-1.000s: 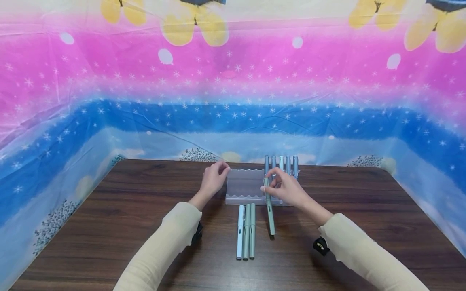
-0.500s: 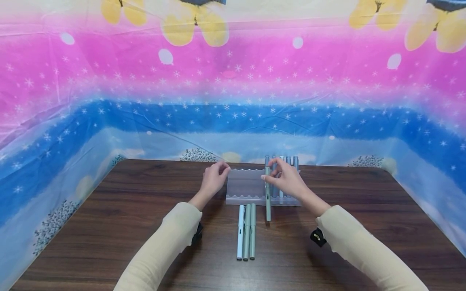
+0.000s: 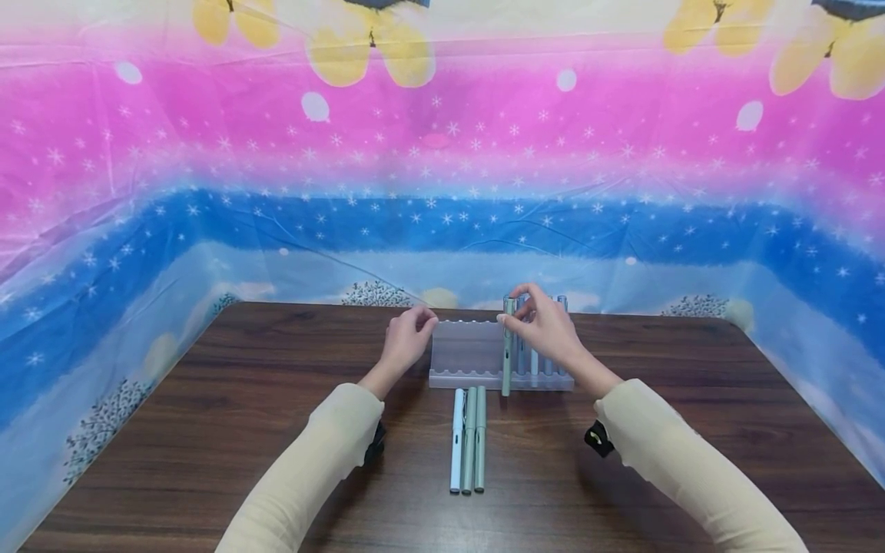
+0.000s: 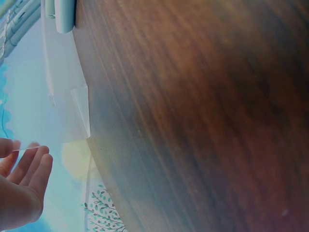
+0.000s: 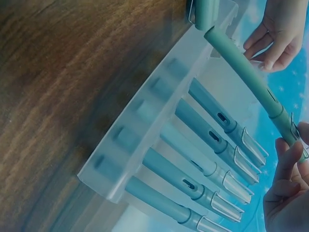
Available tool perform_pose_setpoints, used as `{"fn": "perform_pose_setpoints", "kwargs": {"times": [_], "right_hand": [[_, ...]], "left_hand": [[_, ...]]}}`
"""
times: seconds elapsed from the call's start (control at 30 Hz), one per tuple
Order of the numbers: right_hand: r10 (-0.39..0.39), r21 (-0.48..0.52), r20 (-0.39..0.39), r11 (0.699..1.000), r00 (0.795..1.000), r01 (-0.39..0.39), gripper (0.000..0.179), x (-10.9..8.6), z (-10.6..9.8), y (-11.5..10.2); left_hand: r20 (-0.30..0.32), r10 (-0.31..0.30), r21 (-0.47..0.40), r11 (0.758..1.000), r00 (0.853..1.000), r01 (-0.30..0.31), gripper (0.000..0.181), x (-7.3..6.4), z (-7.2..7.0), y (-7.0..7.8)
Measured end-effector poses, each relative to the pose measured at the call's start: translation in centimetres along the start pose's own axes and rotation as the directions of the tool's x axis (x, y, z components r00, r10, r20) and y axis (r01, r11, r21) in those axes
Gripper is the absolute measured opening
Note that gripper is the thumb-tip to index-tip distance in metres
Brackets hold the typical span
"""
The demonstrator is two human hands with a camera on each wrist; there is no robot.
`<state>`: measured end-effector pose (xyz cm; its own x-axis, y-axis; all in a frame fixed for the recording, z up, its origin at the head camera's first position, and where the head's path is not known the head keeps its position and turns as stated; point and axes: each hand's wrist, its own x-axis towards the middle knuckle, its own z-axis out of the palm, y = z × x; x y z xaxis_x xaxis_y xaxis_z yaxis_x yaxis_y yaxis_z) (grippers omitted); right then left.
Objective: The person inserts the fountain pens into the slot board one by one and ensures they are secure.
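Rack (image 3: 466, 346), see-through with scalloped edges, stands just right of centre on the wooden table (image 3: 173, 430) I'm looking over. The right hand (image 3: 549, 330) has its grip closed to a pinch on the top end of a green pen (image 3: 508, 357), held nearly upright in the frame before the rack; whether the two touch, I can't tell. The left hand (image 3: 408, 338) pinches the rack's upper left corner. Five capped pens (image 5: 183, 144) sit in its right part. Lower down, a pale pen (image 3: 456, 445) lies beside two more green ones (image 3: 469, 445).
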<state>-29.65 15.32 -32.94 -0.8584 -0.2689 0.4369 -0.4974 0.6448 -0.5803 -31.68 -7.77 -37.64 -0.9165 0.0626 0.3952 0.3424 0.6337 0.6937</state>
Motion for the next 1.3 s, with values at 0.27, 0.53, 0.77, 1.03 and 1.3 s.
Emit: {"fn": "perform_pose_setpoints", "kwargs": {"times": [0.27, 0.53, 0.77, 1.03, 1.3], "right_hand": [[0.007, 0.001, -0.053, 1.0, 0.999, -0.007, 0.034, 0.8, 0.1, 0.0], [-0.009, -0.015, -0.102, 1.0, 0.995, 0.007, 0.033, 1.1, 0.2, -0.1], [-0.025, -0.022, -0.134, 1.0, 0.991, 0.022, 0.034, 1.5, 0.4, -0.1], [-0.083, -0.048, -0.189, 0.996, 0.979, 0.075, 0.033, 1.5, 1.3, 0.3], [-0.141, -0.098, -0.237, 0.988, 0.961, 0.121, 0.034, 1.2, 2.3, 0.7]], "left_hand": [[-0.003, 0.001, -0.004, 1.0, 1.0, -0.001, 0.013, 0.1, 0.0, -0.1], [-0.01, 0.001, 0.03, 1.0, 1.0, 0.0, 0.013, 0.2, 0.1, -0.1], [-0.004, -0.005, 0.023, 1.0, 1.0, 0.005, 0.014, 0.1, 0.1, -0.2], [-0.009, -0.001, 0.015, 1.0, 1.0, 0.001, 0.011, 0.2, 0.2, -0.2], [-0.009, 0.001, 0.009, 1.0, 1.0, -0.001, 0.011, 0.1, 0.1, -0.1]]}}
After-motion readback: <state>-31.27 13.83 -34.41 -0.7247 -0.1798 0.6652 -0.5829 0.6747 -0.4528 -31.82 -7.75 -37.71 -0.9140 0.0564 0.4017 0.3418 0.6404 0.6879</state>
